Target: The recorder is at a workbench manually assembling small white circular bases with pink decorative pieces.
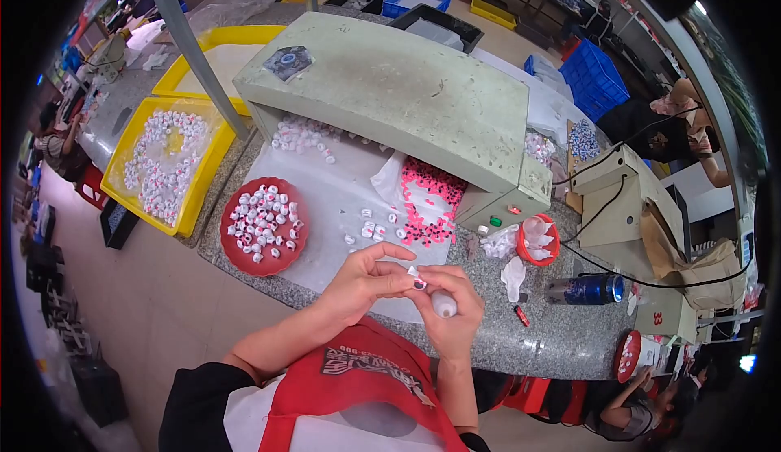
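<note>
Above the bench (pixel 537 330), both hands pinch parts: right hand (pixel 447 305) grips a small, light, rigid white plastic bottle (pixel 443 304) by its body, left hand (pixel 366 277) its tiny cap (pixel 413 274).

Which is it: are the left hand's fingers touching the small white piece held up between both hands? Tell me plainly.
Touching. The head view shows the left hand with its fingers pinched right against the small white piece, no gap visible, while the right hand holds a white bottle.

red bowl (pixel 236 244) of caps | yellow tray (pixel 198 200) | blue can (pixel 587 289)
</note>
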The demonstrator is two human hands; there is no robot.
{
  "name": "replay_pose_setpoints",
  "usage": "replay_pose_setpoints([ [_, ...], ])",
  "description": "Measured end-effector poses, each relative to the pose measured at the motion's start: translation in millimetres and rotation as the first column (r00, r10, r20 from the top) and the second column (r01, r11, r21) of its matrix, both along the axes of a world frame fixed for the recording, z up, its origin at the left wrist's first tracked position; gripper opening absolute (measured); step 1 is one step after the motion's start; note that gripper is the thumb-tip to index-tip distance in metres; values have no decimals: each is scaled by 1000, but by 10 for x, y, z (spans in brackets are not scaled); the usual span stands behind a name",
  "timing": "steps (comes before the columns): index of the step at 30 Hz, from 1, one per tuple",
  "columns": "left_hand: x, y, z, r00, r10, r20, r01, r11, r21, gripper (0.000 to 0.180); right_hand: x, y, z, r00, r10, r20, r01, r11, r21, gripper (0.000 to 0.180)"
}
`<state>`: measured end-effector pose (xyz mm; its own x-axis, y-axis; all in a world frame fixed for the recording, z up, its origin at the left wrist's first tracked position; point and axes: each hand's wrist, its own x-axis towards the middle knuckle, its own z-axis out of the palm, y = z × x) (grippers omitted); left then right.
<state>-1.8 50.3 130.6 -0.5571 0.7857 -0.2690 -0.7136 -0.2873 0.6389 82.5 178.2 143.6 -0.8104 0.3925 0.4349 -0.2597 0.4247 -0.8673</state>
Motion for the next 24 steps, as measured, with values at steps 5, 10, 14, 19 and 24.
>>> replay_pose_setpoints([
  [5,137,-52,169,836,20,-548,-79,993,-84,40,74,79,-80,995,101,-17,-98,898,-428,23],
  [10,164,-38,131,407,65,-911,-242,970,-39,33,71,35,-84,975,221,-33,-188,728,-660,14],
  [14,205,-20,196,585,101,-805,-295,951,-95,22,69,-5,-137,981,196,-14,-150,704,-694,15],
  [19,160,-33,141,496,84,-864,-299,951,-79,18,38,-30,-195,983,185,10,-122,689,-714,16],
  [24,128,-78,-324,719,128,-683,-303,942,-142,19,-96,-88,-620,974,180,138,-24,686,-727,10],
])
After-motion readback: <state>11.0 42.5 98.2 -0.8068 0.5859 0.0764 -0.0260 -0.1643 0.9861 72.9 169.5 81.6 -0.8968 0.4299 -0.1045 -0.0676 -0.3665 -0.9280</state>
